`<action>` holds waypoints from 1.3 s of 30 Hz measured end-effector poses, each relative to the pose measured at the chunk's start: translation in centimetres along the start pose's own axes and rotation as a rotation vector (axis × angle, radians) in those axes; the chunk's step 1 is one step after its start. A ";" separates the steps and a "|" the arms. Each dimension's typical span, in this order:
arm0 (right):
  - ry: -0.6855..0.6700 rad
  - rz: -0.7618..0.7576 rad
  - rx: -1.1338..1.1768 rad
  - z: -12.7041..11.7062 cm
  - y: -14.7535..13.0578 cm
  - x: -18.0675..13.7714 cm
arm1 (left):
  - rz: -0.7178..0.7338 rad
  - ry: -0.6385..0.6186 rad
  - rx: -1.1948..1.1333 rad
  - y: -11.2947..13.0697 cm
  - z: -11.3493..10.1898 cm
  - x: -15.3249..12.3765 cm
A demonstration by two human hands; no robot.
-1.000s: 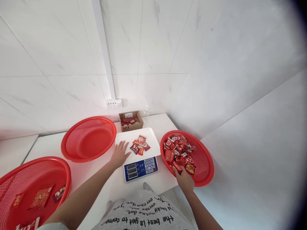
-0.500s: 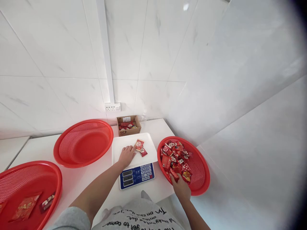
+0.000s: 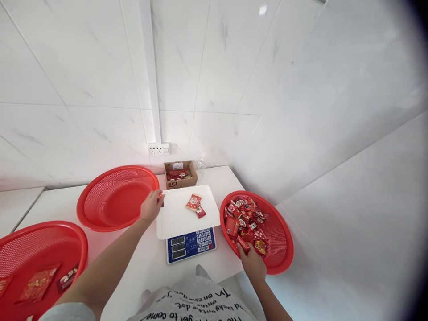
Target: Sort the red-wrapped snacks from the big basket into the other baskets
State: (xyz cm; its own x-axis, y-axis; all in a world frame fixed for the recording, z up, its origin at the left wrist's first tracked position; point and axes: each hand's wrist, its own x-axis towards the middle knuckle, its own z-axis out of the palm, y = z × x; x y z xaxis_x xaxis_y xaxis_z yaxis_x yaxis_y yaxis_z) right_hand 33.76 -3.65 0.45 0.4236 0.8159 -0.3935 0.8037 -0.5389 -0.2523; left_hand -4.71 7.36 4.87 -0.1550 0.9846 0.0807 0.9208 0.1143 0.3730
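Observation:
My left hand [image 3: 151, 207] is closed on a small red candy packet [image 3: 161, 196], held over the left edge of the white scale tray [image 3: 174, 218], beside the middle red basket [image 3: 113, 196]. Two red packets [image 3: 195, 204] lie on the tray. My right hand [image 3: 251, 263] rests at the near rim of the right red basket [image 3: 284, 240], which is full of red candy packets [image 3: 245, 218]; its fingers pinch one red packet [image 3: 243, 245] there.
A blue-faced digital scale [image 3: 190, 244] stands on the white counter. A small cardboard box [image 3: 180, 174] of packets sits by the wall under a socket [image 3: 158, 148]. A third red basket [image 3: 36, 263] at the near left holds a few packets.
My left hand lifted packets off the scale tray and moved left toward the middle basket. Fewer packets lie on the tray. My right hand stayed at the right basket.

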 end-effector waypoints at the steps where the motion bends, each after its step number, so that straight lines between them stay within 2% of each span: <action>1: 0.001 -0.001 -0.001 0.0 0.0 0.0 | -0.041 0.017 0.016 -1.1 -1.0 0.2; 5: -0.016 0.003 0.002 0.0 0.0 0.0 | -0.140 0.048 0.088 -4.2 -3.3 0.7; 8: -0.021 0.005 0.007 0.0 -0.1 0.1 | -0.099 0.039 0.128 -3.8 -2.4 1.0; 11: -0.026 0.010 0.015 0.0 -0.1 0.1 | 0.052 -0.057 0.123 -0.7 0.5 1.1; 17: -0.009 0.008 0.026 0.0 -0.1 0.2 | 0.347 -0.289 0.073 8.1 7.6 -0.1; 19: 0.000 0.003 0.029 0.1 -0.1 0.2 | 0.417 -0.319 0.071 9.9 9.0 -0.5; 22: 0.009 -0.001 0.028 0.1 0.0 0.2 | 0.489 -0.294 0.072 10.8 9.8 -0.6; 26: 0.014 -0.006 0.042 0.2 0.1 0.2 | 0.528 -0.237 0.057 9.8 9.4 0.1; 29: 0.014 -0.015 0.047 0.3 0.1 0.4 | 0.468 -0.175 0.027 8.4 8.3 0.5; 33: 0.017 -0.025 0.066 0.6 0.3 0.6 | 0.320 -0.009 -0.034 5.4 5.0 0.5; 37: 0.019 -0.022 0.105 0.8 0.7 0.8 | 0.200 0.149 -0.061 0.9 0.9 -0.4; 39: 0.029 -0.031 0.159 0.6 0.8 0.7 | 0.124 0.210 -0.035 -1.6 -0.1 -1.4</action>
State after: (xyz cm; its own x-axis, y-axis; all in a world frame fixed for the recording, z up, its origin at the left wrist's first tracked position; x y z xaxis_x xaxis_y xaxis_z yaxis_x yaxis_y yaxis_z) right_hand 34.44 -3.61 -0.59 0.4136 0.8369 -0.3585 0.7411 -0.5382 -0.4013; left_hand -6.01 5.79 4.26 -0.1160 0.9415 0.3165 0.9250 -0.0138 0.3798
